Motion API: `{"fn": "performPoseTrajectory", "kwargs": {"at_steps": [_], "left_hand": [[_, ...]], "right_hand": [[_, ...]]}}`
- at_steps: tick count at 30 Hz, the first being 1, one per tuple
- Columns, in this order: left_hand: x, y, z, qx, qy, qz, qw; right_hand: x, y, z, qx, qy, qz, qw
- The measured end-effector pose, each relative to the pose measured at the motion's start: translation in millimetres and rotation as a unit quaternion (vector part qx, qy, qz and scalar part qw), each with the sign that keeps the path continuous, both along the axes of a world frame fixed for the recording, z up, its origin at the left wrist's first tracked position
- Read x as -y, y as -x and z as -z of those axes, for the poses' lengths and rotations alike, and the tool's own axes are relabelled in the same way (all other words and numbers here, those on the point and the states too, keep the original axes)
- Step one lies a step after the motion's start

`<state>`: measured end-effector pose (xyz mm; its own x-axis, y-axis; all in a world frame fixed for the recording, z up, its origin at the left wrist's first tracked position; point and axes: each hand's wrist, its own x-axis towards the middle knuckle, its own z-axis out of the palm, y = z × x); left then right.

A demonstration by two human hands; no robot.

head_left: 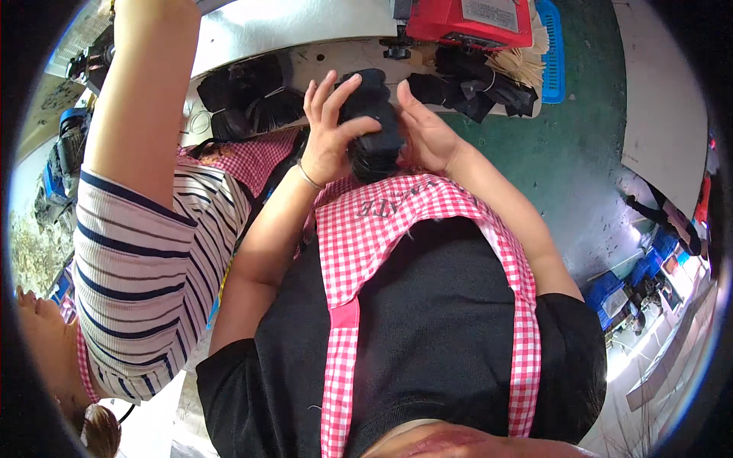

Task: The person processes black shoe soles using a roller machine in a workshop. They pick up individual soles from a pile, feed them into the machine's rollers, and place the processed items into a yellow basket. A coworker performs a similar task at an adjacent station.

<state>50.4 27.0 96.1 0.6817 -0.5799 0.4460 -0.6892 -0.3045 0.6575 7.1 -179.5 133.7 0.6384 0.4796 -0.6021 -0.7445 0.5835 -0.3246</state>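
A thick stack of black, flat pieces with rounded outlines [372,114] is held upright in front of my chest; its layered edges show at the lower end. My left hand [330,141] grips it from the left, the thumb lying across its face and the fingers raised along its side. On the other side my right hand [429,137] bears against the stack, its thumb standing up apart from it. The right fingers are partly hidden behind the pieces. What the pieces are made of I cannot make out.
Bundles of black pieces [276,107] lie on the table shelf ahead, with more tied bundles [489,90] at the right. Nearby are a red machine [466,23], pale strips [521,65] and a blue basket [553,57]. A co-worker's arm [141,99] reaches forward close on my left.
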Motion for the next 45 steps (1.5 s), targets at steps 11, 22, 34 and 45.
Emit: {"fn": "performPoseTrajectory", "kwargs": {"at_steps": [11, 22, 34, 45], "left_hand": [[-18.8, 14.0, 26.3, -0.545, 0.298, -0.06, 0.782], [10.7, -19.3, 103.4, -0.57, 0.203, -0.066, 0.794], [-9.0, -32.8, 132.3, -0.415, 0.136, -0.07, 0.897], [-9.7, -28.4, 134.4, -0.442, 0.158, -0.101, 0.877]], "right_hand": [[-9.6, 4.1, 36.5, 0.038, 0.002, 0.126, 0.991], [-21.5, -14.0, 125.6, 0.251, 0.564, 0.047, 0.786], [-34.9, -35.3, 117.3, 0.208, 0.614, 0.04, 0.76], [-3.8, -21.7, 102.6, 0.245, 0.606, 0.021, 0.757]]}}
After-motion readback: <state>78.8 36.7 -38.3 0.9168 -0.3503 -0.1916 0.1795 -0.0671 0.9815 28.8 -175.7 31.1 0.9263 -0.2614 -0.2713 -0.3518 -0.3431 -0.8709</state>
